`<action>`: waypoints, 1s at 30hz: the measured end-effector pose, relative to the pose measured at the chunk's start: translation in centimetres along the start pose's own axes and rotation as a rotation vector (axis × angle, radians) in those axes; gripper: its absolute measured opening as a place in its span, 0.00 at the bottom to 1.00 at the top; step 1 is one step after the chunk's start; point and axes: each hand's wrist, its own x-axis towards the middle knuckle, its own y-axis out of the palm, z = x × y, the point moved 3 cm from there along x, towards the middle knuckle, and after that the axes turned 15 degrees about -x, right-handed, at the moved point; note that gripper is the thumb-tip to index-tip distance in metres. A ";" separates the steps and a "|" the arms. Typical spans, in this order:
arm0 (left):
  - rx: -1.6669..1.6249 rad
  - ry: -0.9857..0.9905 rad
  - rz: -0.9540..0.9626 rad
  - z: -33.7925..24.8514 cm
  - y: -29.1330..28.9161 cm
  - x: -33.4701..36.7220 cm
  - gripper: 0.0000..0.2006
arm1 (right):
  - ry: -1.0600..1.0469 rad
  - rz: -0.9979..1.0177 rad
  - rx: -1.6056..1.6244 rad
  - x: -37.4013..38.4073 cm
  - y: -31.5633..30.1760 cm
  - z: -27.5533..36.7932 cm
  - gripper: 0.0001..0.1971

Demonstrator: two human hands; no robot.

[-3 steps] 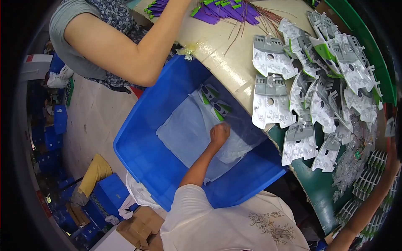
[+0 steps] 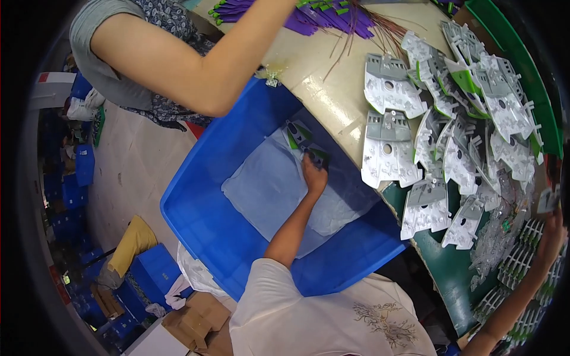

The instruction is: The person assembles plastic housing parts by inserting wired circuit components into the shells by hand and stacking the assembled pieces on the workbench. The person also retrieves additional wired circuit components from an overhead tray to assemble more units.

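Inside a large blue bin, my left hand is closed, its fingers at the near end of a green, white and dark plastic part. The part lies on white plastic sheeting lining the bin's bottom; my fingers hide some of it. At the far right edge, my right hand reaches up with fingers closed on a small pale piece; blur and the rim hide its kind. Near that hand lie rows of small white and green parts and clear plastic bits.
Many grey-white moulded shells with green edges are stacked on the table. A co-worker's arm crosses at upper left, above the bin's corner. Purple strips with green ends and brown wires lie at the back.
My left hand has moved up and forward onto the plastic part. My right hand has come slightly down and inward with the pale piece. The view has shifted a little.
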 end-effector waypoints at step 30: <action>-0.772 -0.004 -0.080 0.3 -8.4 9.2 0.38 | 0.236 -0.030 0.096 -20.7 6.4 3.2 0.10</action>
